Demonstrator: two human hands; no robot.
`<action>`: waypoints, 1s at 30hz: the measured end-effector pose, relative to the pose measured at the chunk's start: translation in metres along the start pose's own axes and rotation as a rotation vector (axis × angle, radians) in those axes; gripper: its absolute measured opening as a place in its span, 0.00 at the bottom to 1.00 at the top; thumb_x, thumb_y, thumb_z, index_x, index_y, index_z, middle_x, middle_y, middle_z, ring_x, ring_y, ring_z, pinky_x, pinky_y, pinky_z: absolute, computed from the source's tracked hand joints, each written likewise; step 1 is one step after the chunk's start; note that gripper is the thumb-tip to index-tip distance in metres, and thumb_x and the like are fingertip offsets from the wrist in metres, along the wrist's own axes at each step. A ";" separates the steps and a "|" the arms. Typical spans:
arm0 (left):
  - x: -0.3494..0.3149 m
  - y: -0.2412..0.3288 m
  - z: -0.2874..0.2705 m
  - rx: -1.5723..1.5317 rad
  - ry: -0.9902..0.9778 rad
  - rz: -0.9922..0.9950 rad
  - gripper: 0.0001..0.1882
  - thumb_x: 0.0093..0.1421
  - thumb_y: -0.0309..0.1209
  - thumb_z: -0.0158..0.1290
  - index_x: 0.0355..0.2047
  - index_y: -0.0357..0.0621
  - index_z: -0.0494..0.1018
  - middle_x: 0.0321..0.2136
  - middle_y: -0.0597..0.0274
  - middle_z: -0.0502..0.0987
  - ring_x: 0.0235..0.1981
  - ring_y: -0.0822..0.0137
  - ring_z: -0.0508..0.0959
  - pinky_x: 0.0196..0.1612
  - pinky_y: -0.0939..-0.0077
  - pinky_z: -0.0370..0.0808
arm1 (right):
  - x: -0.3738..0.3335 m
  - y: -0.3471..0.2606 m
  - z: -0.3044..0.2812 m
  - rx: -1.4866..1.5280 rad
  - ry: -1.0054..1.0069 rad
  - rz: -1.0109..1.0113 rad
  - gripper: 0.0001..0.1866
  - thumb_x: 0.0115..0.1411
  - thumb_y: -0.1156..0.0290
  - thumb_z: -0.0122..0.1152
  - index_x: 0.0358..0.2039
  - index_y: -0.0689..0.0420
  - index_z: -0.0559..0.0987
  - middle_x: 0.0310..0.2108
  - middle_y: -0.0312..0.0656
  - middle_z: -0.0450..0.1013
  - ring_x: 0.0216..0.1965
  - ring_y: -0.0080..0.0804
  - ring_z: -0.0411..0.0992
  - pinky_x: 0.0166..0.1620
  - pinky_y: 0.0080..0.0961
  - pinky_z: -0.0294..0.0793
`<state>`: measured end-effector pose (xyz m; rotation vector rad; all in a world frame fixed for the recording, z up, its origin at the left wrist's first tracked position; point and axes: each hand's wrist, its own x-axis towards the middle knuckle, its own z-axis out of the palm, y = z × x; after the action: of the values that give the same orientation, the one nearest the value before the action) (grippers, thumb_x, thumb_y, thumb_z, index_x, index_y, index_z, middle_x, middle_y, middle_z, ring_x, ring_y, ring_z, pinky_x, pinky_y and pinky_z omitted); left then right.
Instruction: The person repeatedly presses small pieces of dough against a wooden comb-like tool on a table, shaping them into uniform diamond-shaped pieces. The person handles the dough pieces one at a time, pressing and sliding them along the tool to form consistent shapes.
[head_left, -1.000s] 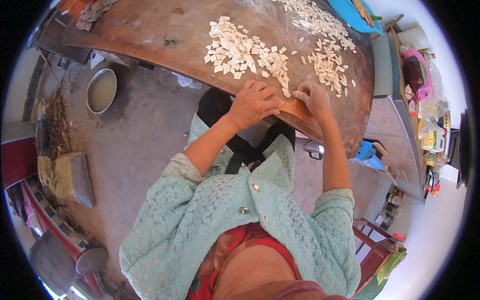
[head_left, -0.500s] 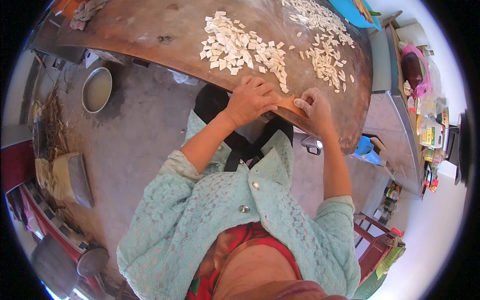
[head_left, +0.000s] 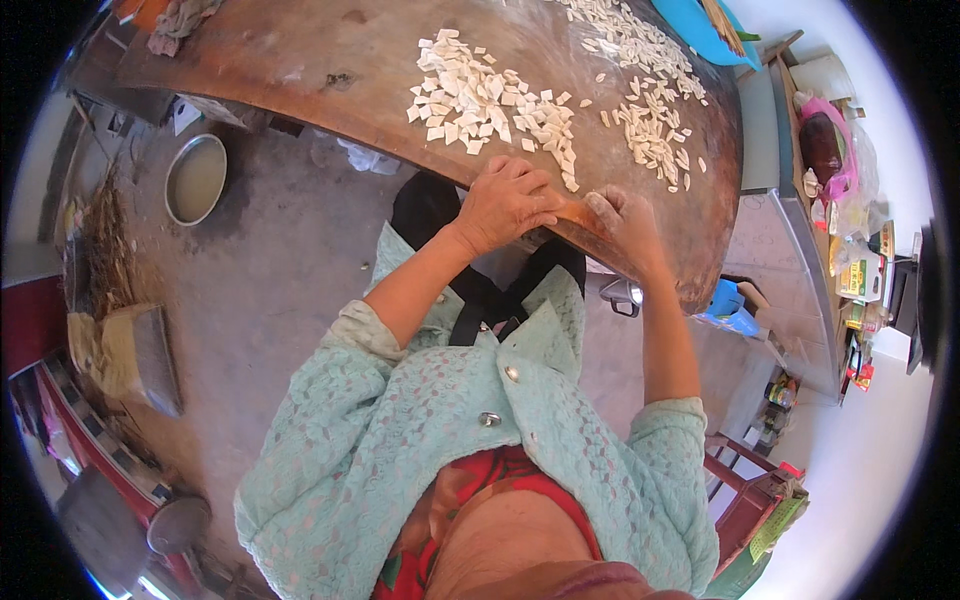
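Observation:
My left hand [head_left: 505,205] is closed on a small orange-brown wooden piece [head_left: 578,212], which lies along the table's near edge; its far end is hidden. Floury at the fingertips, my right hand [head_left: 625,228] bends over the other end of it, thumb pressed near the wood. Whatever lies under those fingers is too small or covered to make out. Beyond my left hand is a loose pile of flat, pale dough squares [head_left: 470,95], trailing down to its fingers. Narrow, shaped dough pieces [head_left: 655,125] are scattered farther right, past my right hand.
The brown wooden table [head_left: 290,70] has a curved near edge. A blue basin [head_left: 705,35] sits at its far right, a crumpled cloth [head_left: 180,22] at its far left. On the floor stand a metal basin [head_left: 195,180] and, below the table, a shiny metal vessel [head_left: 622,295].
My right hand has turned and shifted slightly at the wooden piece, its fingers lower over it. My left hand keeps its grip. The whole view has tilted a little.

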<state>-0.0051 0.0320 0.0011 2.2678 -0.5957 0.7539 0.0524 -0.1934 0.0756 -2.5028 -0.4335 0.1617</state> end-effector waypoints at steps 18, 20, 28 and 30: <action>0.001 0.002 -0.003 0.005 -0.026 -0.005 0.13 0.51 0.43 0.64 0.36 0.57 0.81 0.43 0.71 0.76 0.46 0.63 0.74 0.51 0.61 0.68 | 0.000 -0.003 -0.004 -0.040 0.056 0.043 0.13 0.50 0.60 0.75 0.27 0.55 0.84 0.29 0.40 0.77 0.32 0.38 0.77 0.39 0.35 0.74; 0.000 0.002 -0.003 0.005 -0.019 -0.007 0.13 0.51 0.43 0.64 0.36 0.56 0.82 0.43 0.71 0.76 0.46 0.63 0.74 0.50 0.61 0.69 | -0.006 0.002 -0.006 -0.118 0.026 0.000 0.13 0.49 0.59 0.75 0.26 0.54 0.83 0.29 0.38 0.77 0.32 0.37 0.76 0.40 0.35 0.73; 0.000 0.002 -0.005 0.009 -0.030 -0.013 0.14 0.48 0.43 0.66 0.35 0.55 0.82 0.43 0.70 0.76 0.46 0.63 0.75 0.50 0.61 0.69 | 0.007 0.024 0.001 -0.127 0.081 0.104 0.26 0.42 0.50 0.79 0.26 0.53 0.72 0.24 0.33 0.70 0.31 0.34 0.70 0.40 0.37 0.64; 0.001 0.003 -0.004 0.003 -0.014 -0.015 0.14 0.49 0.43 0.65 0.36 0.56 0.82 0.43 0.70 0.76 0.46 0.63 0.75 0.50 0.61 0.69 | 0.017 0.023 -0.006 -0.179 0.022 0.170 0.29 0.39 0.50 0.81 0.27 0.53 0.70 0.25 0.33 0.69 0.31 0.33 0.69 0.41 0.36 0.63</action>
<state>-0.0075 0.0327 0.0059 2.2801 -0.5844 0.7326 0.0757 -0.2087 0.0672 -2.7146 -0.2339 0.1688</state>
